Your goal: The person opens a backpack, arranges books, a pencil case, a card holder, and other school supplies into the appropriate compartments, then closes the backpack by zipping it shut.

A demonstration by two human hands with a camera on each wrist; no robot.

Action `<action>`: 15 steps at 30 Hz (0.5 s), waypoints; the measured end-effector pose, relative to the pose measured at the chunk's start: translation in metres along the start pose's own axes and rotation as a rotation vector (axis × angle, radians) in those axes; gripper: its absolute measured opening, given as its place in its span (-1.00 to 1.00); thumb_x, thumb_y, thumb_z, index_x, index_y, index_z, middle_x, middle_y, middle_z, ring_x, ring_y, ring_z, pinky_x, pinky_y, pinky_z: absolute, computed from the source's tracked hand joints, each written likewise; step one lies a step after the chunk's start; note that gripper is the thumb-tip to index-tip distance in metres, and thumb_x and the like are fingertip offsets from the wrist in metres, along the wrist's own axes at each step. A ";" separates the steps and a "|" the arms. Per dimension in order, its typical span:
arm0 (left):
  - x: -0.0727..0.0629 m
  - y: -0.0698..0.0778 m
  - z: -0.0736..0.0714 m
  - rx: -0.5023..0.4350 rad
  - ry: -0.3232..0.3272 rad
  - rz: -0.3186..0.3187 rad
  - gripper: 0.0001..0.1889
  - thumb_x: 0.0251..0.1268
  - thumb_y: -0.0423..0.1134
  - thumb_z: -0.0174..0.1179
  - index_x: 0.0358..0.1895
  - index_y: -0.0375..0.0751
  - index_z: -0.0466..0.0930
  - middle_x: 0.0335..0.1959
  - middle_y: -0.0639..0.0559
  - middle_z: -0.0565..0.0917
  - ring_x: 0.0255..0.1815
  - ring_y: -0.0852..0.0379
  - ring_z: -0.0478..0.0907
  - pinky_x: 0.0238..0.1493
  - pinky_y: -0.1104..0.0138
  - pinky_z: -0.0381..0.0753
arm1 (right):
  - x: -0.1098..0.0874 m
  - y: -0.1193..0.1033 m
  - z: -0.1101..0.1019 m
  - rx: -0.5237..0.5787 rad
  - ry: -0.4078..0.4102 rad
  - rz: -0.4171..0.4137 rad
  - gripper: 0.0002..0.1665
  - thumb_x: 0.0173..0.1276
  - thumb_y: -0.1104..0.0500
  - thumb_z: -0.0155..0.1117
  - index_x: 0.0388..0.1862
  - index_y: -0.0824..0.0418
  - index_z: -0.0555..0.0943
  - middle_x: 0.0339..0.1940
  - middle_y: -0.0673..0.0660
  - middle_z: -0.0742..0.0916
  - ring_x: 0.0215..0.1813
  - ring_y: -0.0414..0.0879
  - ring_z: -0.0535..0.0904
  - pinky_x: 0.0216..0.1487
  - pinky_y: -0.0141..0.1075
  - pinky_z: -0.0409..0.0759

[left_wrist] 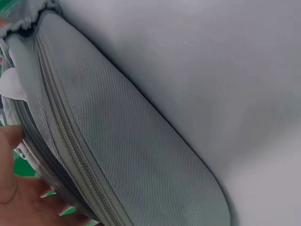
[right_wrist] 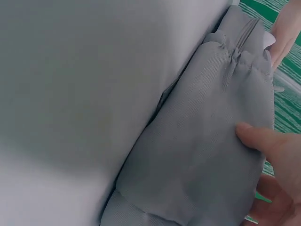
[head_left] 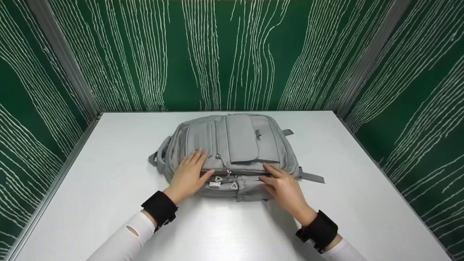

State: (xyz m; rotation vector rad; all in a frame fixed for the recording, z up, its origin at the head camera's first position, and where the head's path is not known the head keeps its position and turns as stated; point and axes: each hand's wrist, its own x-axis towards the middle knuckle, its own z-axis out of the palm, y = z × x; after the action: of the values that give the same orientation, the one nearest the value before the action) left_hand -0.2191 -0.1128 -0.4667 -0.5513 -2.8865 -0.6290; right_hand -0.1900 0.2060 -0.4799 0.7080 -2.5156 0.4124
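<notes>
A grey backpack (head_left: 244, 139) lies flat on the white table, its top handle (head_left: 162, 154) toward the left. My left hand (head_left: 187, 177) rests on the near upper part of the pack with fingers extended across the front panel and the thumb beside the side zipper (left_wrist: 66, 136). At the lower near side, my right hand (head_left: 286, 190) touches the bag's edge with its fingers, while its thumb presses the gathered side pocket (right_wrist: 202, 122). Between the hands hang white triangular zipper pulls (head_left: 234, 186) and a small white tag (head_left: 215, 184).
The white table (head_left: 108, 188) extends around the backpack on all sides. Green panels (head_left: 250, 54) with white wavy lines enclose it at the back and both sides, joined by grey metal posts (head_left: 69, 61). A loose strap (head_left: 313, 177) sticks out from the bag's right end.
</notes>
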 end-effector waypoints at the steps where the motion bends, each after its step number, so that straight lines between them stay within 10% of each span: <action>1: -0.003 0.003 0.001 0.013 0.006 0.010 -0.26 0.56 0.11 0.05 0.58 -0.31 0.18 0.62 -0.32 0.22 0.63 -0.33 0.18 0.65 -0.17 0.15 | -0.001 0.003 -0.001 0.005 -0.006 0.008 -0.63 0.13 0.31 0.57 -0.03 0.17 0.82 0.31 0.26 0.70 0.33 0.22 0.63 0.21 0.05 0.69; 15: -0.038 0.063 0.019 0.139 -0.068 0.158 -0.29 0.58 0.13 0.01 0.58 -0.24 0.21 0.58 -0.20 0.35 0.54 -0.21 0.39 0.57 -0.12 0.34 | 0.010 0.072 -0.025 -0.065 -0.104 0.107 -0.66 0.14 0.40 0.50 -0.06 0.28 0.79 0.22 0.26 0.75 0.26 0.32 0.66 0.38 0.28 0.50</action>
State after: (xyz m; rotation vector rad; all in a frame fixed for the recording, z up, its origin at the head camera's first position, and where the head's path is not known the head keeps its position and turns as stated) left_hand -0.1608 -0.0635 -0.4679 -0.7841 -2.8830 -0.3914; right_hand -0.2278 0.2715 -0.4652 0.5852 -2.6607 0.3372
